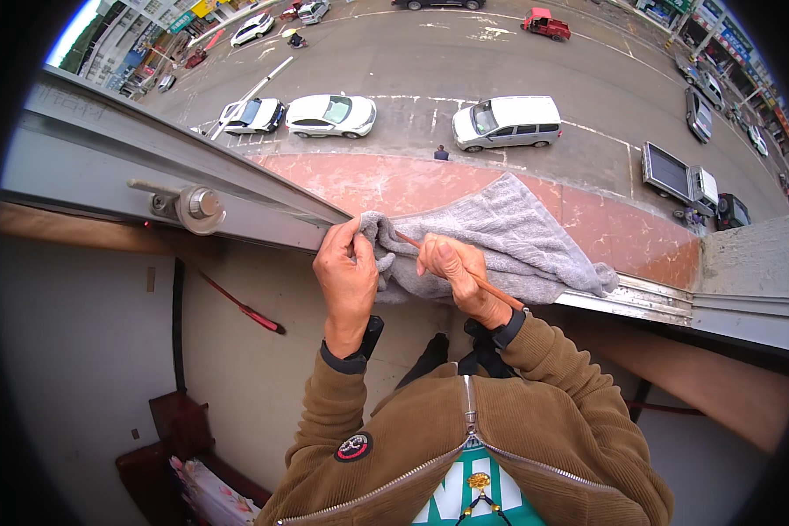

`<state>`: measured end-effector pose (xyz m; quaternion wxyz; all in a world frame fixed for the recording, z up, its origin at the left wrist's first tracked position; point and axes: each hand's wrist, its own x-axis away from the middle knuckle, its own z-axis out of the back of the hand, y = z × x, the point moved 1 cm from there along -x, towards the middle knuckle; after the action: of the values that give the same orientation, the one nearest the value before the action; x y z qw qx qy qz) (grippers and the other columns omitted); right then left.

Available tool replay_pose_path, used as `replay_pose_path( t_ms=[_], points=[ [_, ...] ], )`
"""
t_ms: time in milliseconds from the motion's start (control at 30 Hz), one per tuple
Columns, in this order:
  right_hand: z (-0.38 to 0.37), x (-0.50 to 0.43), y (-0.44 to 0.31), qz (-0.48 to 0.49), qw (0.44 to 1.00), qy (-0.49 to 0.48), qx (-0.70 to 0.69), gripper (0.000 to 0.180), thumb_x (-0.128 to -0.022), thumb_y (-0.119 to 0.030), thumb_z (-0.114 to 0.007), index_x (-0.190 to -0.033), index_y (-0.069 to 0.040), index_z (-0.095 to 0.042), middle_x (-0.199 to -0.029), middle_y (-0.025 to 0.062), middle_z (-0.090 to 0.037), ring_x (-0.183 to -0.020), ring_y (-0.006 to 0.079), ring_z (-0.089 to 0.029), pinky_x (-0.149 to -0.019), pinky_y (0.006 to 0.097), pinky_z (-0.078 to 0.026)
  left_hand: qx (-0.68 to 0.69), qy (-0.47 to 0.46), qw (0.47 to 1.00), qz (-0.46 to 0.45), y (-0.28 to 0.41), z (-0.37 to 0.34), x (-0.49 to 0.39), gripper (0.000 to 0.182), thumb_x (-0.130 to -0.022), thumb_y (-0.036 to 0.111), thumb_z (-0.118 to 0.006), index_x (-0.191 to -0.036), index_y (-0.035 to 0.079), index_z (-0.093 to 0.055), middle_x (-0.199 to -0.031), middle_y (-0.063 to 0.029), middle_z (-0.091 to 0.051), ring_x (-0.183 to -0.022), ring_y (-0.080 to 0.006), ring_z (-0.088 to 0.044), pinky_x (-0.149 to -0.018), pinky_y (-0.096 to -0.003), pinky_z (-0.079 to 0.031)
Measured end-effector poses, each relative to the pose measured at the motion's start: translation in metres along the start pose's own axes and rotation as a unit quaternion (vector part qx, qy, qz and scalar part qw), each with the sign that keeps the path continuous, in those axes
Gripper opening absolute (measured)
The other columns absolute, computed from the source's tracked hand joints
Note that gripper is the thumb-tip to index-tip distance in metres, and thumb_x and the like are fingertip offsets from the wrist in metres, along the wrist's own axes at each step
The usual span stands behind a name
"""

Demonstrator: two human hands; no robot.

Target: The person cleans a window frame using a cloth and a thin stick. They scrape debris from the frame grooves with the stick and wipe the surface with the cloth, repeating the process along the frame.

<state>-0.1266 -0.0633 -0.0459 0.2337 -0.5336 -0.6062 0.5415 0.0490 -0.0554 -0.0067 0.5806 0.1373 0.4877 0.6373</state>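
Observation:
A grey towel [493, 230] lies bunched over the metal window track, one corner pointing outward. My left hand [350, 263] pinches the towel's folded left end beside the window frame. In my right hand [457, 269] is a thin reddish-brown stick [496, 291], held at a slant. Its far end meets the towel's folds near my left fingers, and the tip is hidden. The stick's near end reaches my right wrist.
The window sash [256, 191] with a round metal latch [200, 204] slants along the left. The sill track [651, 299] runs right to a concrete edge [749, 256]. Beyond the opening, far below, lies a street with parked cars. Dark wooden furniture [171, 427] stands lower left.

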Motion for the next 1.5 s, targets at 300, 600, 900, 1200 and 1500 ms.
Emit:
replay_pose_path(
  t_ms=[300, 600, 900, 1200, 1500],
  points=[
    [-0.024, -0.008, 0.036, 0.007, 0.996, 0.001, 0.084, 0.051, -0.11, -0.039, -0.04, -0.08, 0.001, -0.051, -0.067, 0.0083, -0.046, -0.06, 0.0179, -0.043, -0.057, 0.0333, -0.04, -0.034, -0.076, 0.996, 0.035, -0.004, 0.008, 0.024, 0.024, -0.088, -0.002, -0.062, -0.111, -0.002, -0.069, -0.089, -0.0134, -0.065, -0.069, -0.0218, -0.063, -0.064, -0.0328, -0.051],
    [-0.003, -0.003, 0.001, 0.132, 0.961, -0.051, 0.239, 0.031, -0.103, -0.02, -0.05, -0.083, 0.002, -0.053, -0.073, 0.0177, -0.051, -0.07, 0.0389, -0.05, -0.067, 0.0451, -0.042, -0.066, -0.143, 0.987, -0.037, -0.004, -0.016, 0.031, 0.026, -0.089, -0.002, -0.063, -0.115, -0.005, -0.067, -0.095, -0.0169, -0.063, -0.079, -0.0318, -0.065, -0.07, -0.0382, -0.052],
    [0.114, 0.126, -0.101, 0.111, 0.921, 0.03, 0.372, 0.036, -0.105, -0.019, -0.047, -0.072, -0.003, -0.045, -0.067, 0.0087, -0.042, -0.058, 0.0268, -0.038, -0.061, 0.0382, -0.032, 0.06, -0.317, 0.931, -0.168, 0.066, -0.103, 0.091, 0.038, -0.087, 0.006, -0.069, -0.125, 0.007, -0.063, -0.107, -0.0123, -0.063, -0.081, -0.0358, -0.068, -0.065, -0.0445, -0.053],
    [0.145, 0.184, -0.137, 0.014, 0.873, 0.231, 0.43, 0.029, -0.107, -0.018, -0.045, -0.085, 0.0, -0.051, -0.078, 0.0097, -0.057, -0.068, 0.0213, -0.055, -0.071, 0.0338, -0.047, 0.029, -0.378, 0.913, -0.152, 0.071, -0.098, 0.107, 0.092, -0.069, 0.015, -0.089, -0.148, 0.01, -0.042, -0.133, -0.0152, -0.045, -0.091, -0.0339, -0.066, -0.072, -0.042, -0.057],
    [0.122, 0.196, -0.168, -0.183, 0.809, 0.387, 0.404, 0.038, -0.106, -0.027, -0.051, -0.086, 0.002, -0.065, -0.064, 0.0033, -0.06, -0.061, 0.0075, -0.055, -0.056, 0.0242, -0.042, -0.1, -0.315, 0.939, -0.097, 0.054, -0.032, 0.059, 0.069, -0.072, 0.011, -0.077, -0.136, 0.007, -0.051, -0.125, -0.0172, -0.05, -0.09, -0.0378, -0.066, -0.074, -0.0454, -0.056]
  ],
)
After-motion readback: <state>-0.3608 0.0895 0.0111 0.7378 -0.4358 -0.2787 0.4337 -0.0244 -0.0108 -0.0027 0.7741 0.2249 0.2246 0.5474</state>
